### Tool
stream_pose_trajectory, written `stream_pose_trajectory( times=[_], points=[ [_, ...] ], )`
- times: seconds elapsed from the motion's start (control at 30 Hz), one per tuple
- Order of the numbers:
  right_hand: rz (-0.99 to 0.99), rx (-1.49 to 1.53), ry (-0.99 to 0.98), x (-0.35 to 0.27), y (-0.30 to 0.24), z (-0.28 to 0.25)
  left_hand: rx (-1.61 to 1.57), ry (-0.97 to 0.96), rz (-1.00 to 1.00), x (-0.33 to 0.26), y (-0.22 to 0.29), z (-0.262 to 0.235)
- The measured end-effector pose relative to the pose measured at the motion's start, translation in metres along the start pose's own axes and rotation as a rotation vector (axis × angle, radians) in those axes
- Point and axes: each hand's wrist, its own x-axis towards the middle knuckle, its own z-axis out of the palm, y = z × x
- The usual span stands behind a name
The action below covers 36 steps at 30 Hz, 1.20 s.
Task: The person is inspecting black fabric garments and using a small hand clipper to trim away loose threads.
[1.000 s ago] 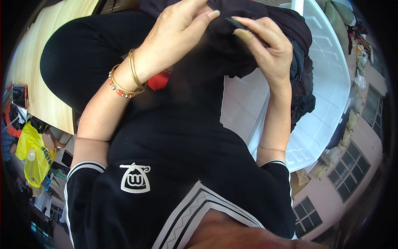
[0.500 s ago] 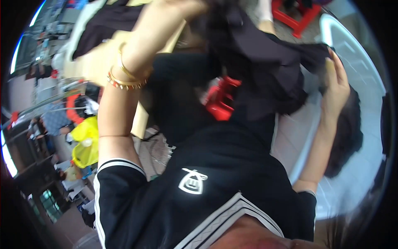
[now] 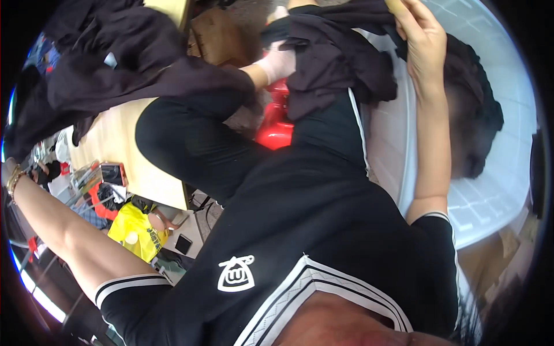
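Observation:
My right hand (image 3: 424, 36) is raised at the top right, its fingers closed on the edge of a dark purple-black garment (image 3: 334, 63) that hangs bunched in front of my chest. Another stretch of dark cloth (image 3: 109, 69) spreads across the upper left. My left arm reaches out to the far left rim, with gold bangles (image 3: 11, 180) on the wrist. The hand itself is cut off by the rim, so its grip is hidden. I am sitting, with a black-trousered knee (image 3: 179, 138) and a white-socked foot (image 3: 278, 60) below the cloth.
A large white plastic tub (image 3: 496, 190) stands at my right with more dark clothes (image 3: 470, 115) in it. A red stool (image 3: 276, 130) is under my legs. A light wooden table (image 3: 115, 153) lies to the left, with a yellow bag (image 3: 135, 230) and clutter on the floor beneath.
My hands have moved apart. The left arm has swung down and far out to the left, the right hand has risen to the top right, and the dark garment is stretched out between them.

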Motion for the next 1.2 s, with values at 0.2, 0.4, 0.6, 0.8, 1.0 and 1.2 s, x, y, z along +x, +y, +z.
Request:
stream_pose_trajectory(
  times=[0.2,0.4,0.6,0.8,1.0,1.2],
  points=[
    [0.005,0.109,-0.035,0.004,-0.017,0.010,-0.878,-0.159,0.155,0.062,0.304,-0.099],
    [-0.044,0.159,-0.135,0.009,0.000,0.010,-1.170,-0.197,0.403,0.044,0.523,-0.093],
    [-0.066,0.142,-0.148,0.009,0.000,0.011,-0.783,-0.318,0.679,0.013,0.620,-0.106],
    [-0.049,0.250,-0.177,0.011,-0.001,0.007,-1.039,-0.127,0.573,0.021,0.620,-0.097],
    [-0.071,0.248,-0.185,0.014,0.003,0.007,-1.843,-0.765,0.156,0.036,0.562,-0.122],
    [-0.031,0.198,-0.160,0.008,-0.007,0.000,-2.169,-0.376,-0.271,0.045,0.442,-0.149]
  ],
)
